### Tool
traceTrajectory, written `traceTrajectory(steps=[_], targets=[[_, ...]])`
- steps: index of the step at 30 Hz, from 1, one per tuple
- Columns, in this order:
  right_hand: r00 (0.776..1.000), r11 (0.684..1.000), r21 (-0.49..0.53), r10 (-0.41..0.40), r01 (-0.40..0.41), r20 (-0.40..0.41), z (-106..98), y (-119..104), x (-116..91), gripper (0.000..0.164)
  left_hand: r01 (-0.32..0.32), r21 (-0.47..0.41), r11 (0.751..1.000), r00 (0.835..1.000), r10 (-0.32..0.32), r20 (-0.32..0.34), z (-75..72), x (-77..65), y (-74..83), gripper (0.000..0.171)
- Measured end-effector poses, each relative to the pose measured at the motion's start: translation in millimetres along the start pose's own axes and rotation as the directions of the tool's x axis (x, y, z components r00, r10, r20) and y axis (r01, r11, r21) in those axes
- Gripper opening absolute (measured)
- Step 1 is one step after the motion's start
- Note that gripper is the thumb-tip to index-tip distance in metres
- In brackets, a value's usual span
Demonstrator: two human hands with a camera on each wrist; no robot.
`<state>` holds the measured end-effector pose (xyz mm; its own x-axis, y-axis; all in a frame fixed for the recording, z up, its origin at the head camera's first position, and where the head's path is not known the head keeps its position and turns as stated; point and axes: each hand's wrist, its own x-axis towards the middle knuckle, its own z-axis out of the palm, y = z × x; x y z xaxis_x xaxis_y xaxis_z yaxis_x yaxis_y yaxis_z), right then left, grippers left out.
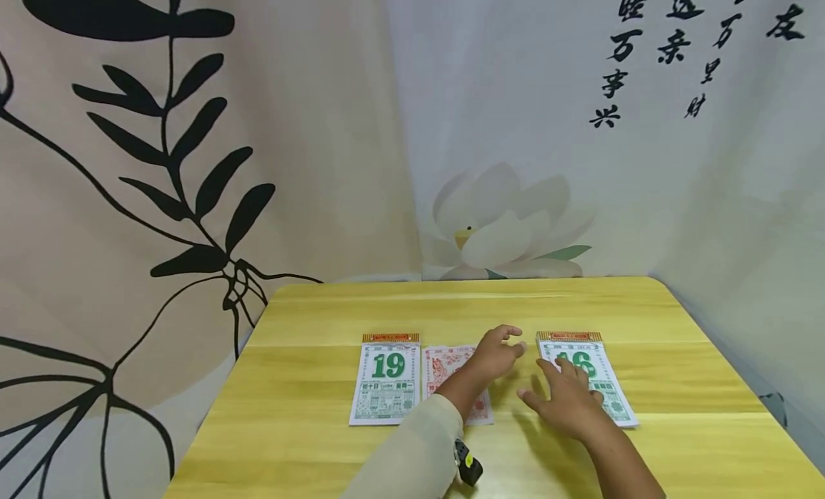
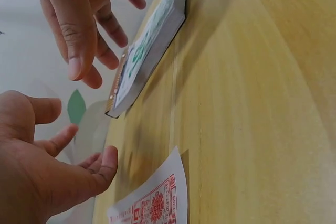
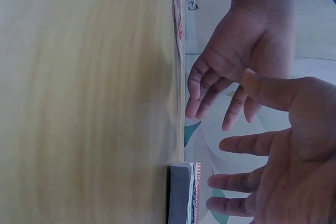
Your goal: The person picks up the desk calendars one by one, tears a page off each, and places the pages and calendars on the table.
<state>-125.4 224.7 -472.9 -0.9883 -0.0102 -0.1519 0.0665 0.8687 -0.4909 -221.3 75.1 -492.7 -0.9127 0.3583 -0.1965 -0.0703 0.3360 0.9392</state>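
Over the right part of a red-printed calendar sheet (image 1: 445,374), my left hand (image 1: 498,352) hovers with loosely bent fingers and nothing in them. My right hand (image 1: 567,399) is spread above a thick tear-off calendar pad (image 1: 612,391) that shows a green 16; part of the number is covered by its fingers. Both hands look raised off the table in the wrist views, with a gap between the left hand (image 2: 52,166) and the right hand (image 2: 79,24). The red sheet has a lifted, slightly curled edge in the left wrist view.
Left of the red sheet lies another calendar pad (image 1: 387,384) with a green 19 and a red-gold top strip. All of them lie on a yellow wood-grain table (image 1: 290,442). Behind its far edge hangs a printed curtain (image 1: 322,127) with leaves, a flower and writing.
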Motion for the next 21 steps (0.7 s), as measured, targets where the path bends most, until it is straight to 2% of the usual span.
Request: traceTrajectory(steps=[6, 14, 19, 21], targets=[[1.000, 1.000, 0.022, 0.006, -0.006, 0.019, 0.2, -1.1, 1.1, 0.087, 0.001, 0.002, 1.000, 1.000, -0.001, 0.010, 0.7, 6.8, -4.3, 0.041], [0.999, 0.998, 0.069, -0.006, 0.003, 0.045, 0.1, 4.5, 0.8, 0.088, -0.013, 0.000, 1.000, 0.999, 0.013, 0.048, 12.7, 12.6, -1.9, 0.038], [0.999, 0.996, 0.090, -0.006, 0.002, 0.040, 2.0, 8.1, 0.6, 0.088, -0.014, 0.075, 0.997, 0.997, 0.008, 0.072, 22.6, 16.1, 2.1, 0.036], [0.999, 0.996, 0.092, -0.008, 0.004, 0.038, 2.1, 9.3, 0.6, 0.088, -0.015, 0.148, 0.989, 0.997, 0.004, 0.075, 28.0, 17.9, 2.7, 0.037]])
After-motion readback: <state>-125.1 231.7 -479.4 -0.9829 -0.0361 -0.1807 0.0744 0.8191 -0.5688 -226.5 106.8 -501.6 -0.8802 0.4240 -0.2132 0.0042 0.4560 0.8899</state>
